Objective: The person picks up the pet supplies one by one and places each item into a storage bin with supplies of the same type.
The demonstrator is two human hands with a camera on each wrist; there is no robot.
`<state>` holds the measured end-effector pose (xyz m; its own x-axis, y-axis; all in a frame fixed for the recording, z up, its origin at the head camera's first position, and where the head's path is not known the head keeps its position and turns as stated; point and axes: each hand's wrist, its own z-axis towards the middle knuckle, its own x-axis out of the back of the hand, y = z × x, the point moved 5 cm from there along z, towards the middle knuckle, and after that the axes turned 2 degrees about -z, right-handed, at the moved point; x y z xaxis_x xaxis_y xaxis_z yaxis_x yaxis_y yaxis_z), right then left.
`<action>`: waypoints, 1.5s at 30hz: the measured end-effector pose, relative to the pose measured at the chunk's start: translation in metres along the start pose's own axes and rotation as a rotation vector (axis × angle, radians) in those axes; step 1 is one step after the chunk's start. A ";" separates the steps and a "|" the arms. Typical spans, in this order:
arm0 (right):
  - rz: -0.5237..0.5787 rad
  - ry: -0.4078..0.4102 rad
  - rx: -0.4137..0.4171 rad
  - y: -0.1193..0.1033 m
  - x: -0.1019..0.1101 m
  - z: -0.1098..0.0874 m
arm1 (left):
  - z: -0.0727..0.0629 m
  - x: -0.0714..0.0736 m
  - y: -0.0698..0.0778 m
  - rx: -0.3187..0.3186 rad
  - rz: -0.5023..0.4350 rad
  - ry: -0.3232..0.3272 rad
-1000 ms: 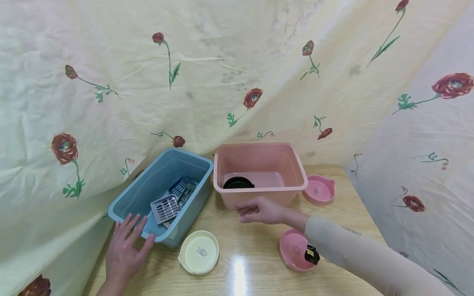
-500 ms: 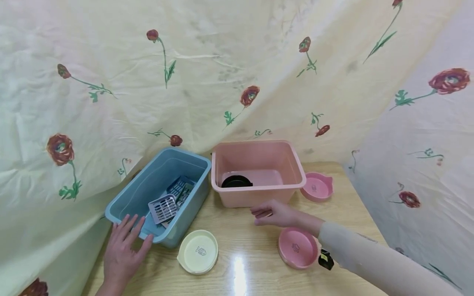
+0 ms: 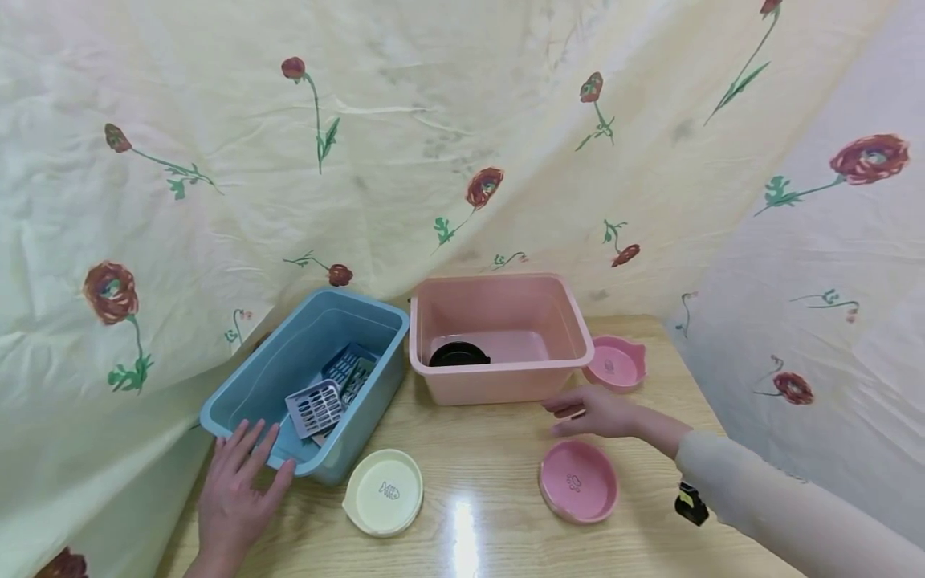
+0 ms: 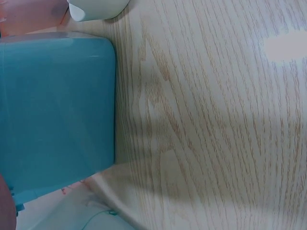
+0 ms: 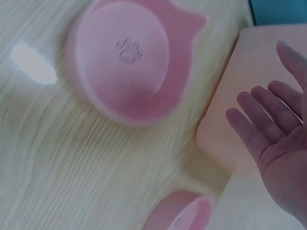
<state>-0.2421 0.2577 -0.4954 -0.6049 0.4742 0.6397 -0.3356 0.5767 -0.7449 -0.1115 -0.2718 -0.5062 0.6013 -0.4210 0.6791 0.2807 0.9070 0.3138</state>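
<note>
My left hand (image 3: 237, 498) rests on the near rim of the blue bin (image 3: 340, 461), fingers spread over its edge. Inside that bin lie slotted litter scoops (image 3: 315, 408), one pale and one darker blue. My right hand (image 3: 596, 411) is in the air with nothing in it, above and behind a pink pet bowl (image 3: 578, 482) with a paw print. In the right wrist view its fingers (image 5: 261, 112) are relaxed and apart, in front of the pink bin. A black round dish (image 3: 458, 353) lies inside the pink bin (image 3: 499, 385).
A second pink bowl (image 3: 614, 364) with ear-like points stands right of the pink bin. A cream bowl (image 3: 384, 492) with a fishbone print sits by the blue bin's near corner. Floral cloth (image 3: 405, 160) hangs behind and beside the wooden table (image 3: 477, 449).
My right hand has moved right, away from the front of the pink bin, its sleeve uncovering the near pink bowl. The left hand stays on the blue bin's rim.
</note>
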 end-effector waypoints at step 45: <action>0.081 -0.171 -0.506 0.075 -0.020 -0.026 | -0.003 -0.002 0.000 0.065 0.025 -0.059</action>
<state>-0.2359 0.3088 -0.5594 -0.7377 0.4393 0.5127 0.0808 0.8113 -0.5790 -0.1109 -0.2708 -0.5096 0.5618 -0.3987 0.7249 0.2156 0.9165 0.3371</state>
